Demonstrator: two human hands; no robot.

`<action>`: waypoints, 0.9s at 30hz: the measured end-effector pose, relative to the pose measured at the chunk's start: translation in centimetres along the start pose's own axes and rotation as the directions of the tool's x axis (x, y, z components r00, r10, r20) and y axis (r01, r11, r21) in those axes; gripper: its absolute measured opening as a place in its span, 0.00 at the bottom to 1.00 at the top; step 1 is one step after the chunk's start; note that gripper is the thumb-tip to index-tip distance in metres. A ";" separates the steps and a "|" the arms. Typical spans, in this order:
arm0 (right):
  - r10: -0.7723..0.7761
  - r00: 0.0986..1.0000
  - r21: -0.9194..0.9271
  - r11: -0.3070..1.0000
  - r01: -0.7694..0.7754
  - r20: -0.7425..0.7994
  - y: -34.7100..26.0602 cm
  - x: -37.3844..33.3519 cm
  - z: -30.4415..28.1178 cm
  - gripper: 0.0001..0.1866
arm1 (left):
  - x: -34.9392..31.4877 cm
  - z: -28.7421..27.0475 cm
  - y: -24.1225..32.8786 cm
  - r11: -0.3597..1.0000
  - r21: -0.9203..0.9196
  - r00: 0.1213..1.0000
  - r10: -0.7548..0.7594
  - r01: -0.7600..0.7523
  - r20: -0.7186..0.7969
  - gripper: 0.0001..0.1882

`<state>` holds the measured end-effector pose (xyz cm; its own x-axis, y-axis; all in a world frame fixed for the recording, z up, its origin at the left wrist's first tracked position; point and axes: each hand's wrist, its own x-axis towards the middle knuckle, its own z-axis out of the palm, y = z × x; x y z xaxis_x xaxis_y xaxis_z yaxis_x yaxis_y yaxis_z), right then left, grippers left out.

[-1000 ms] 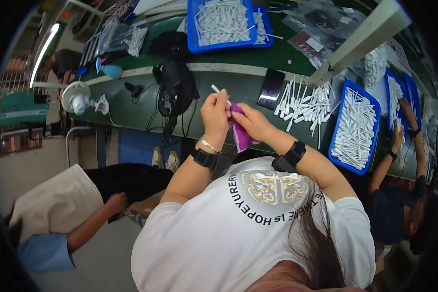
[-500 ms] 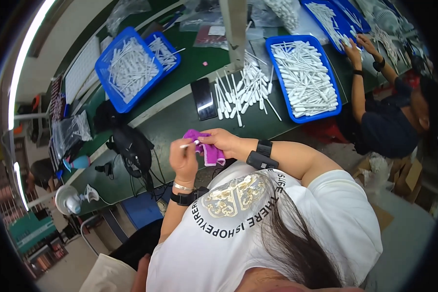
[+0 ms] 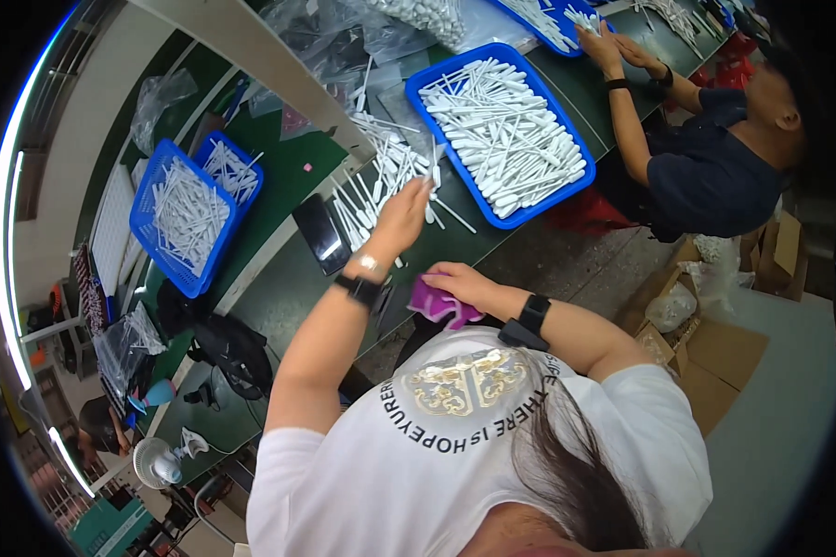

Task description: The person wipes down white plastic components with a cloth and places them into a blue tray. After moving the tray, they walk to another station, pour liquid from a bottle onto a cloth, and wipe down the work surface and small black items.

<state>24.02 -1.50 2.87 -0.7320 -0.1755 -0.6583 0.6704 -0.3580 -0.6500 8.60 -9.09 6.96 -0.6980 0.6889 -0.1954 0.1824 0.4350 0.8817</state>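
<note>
My left hand (image 3: 401, 221) reaches over the loose pile of white sticks (image 3: 395, 162) on the bench. Its fingers are pressed together round a white stick (image 3: 435, 160), which shows at the fingertips. Each stick has a thin shaft and a thicker end. Close to my body, my right hand (image 3: 464, 286) grips a purple cloth (image 3: 434, 304), which hangs bunched below the fingers. A blue tray (image 3: 505, 223) heaped with similar white sticks stands to the right of the pile. The dark phone (image 3: 321, 234) lies left of my left hand.
On the left, blue baskets (image 3: 195, 283) hold more white sticks. A slanting metal post (image 3: 279, 65) rises behind the pile. A black bag (image 3: 232, 353) lies at the bench's left. At the upper right a co-worker (image 3: 715, 167) handles white sticks over another blue tray (image 3: 539, 28).
My left hand has left the cloth and moved forward to the pile with a white stick. My right hand still holds the cloth. The whole view has turned and shifted.
</note>
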 end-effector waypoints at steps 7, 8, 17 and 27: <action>-0.139 0.990 -0.225 0.966 0.129 -0.028 3.9 -3.3 -8.3 0.06 | 15.3 7.6 -1.2 0.862 0.482 0.985 0.174 -0.159 0.014 0.13; -0.133 0.987 -0.130 0.984 0.120 -0.094 3.7 -4.1 -9.0 0.07 | 16.4 7.5 -1.0 0.839 0.520 0.981 0.195 -0.160 -0.015 0.14; -0.052 0.969 0.118 0.990 0.083 -0.240 1.8 -4.9 -13.5 0.13 | 18.2 5.6 -2.3 0.807 0.547 0.898 0.389 -0.223 -0.208 0.16; -0.104 0.974 -0.513 0.836 0.196 0.202 -3.3 -1.0 -10.0 0.22 | -4.4 -0.1 -11.3 0.955 0.197 0.849 -0.090 0.222 -0.521 0.28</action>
<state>23.79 9.01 1.91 -0.8073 -0.3184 -0.4968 0.4794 0.1369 -0.8668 9.51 -17.05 -2.07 -0.9696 0.2436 -0.0221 0.1553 0.6828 0.7139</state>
